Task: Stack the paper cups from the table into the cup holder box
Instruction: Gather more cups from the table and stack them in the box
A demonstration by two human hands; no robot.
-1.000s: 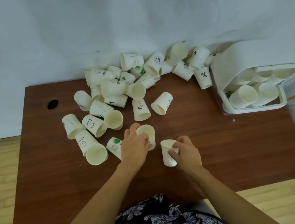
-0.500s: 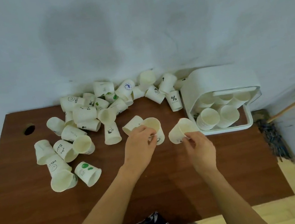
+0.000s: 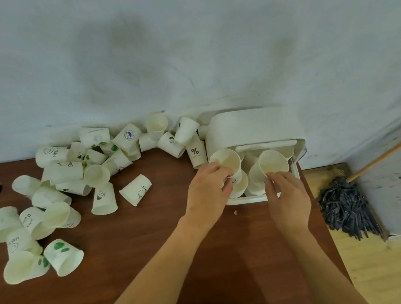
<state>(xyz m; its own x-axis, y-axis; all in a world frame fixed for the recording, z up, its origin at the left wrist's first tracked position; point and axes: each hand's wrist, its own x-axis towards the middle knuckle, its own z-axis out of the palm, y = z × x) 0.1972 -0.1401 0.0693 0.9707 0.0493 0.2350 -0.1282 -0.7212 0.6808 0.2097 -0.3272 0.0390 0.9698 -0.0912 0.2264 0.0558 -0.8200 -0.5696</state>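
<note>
Both hands (image 3: 209,190) (image 3: 288,199) each grip a cup (image 3: 226,162) (image 3: 272,162) over the box (image 3: 251,127) at the table's (image 3: 155,239) right edge.

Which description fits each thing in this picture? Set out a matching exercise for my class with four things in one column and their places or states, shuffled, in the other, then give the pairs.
Things:
1. left hand
2. right hand
3. cup with the % sign
4. mop

Places or states:
A. on the floor, right of the table
B. stands rim down, beside the cup holder box
C. holds a cup over the box's right side
D. holds a cup over the box's left side

Pairs: 1-D, 2-C, 3-B, 4-A
</note>
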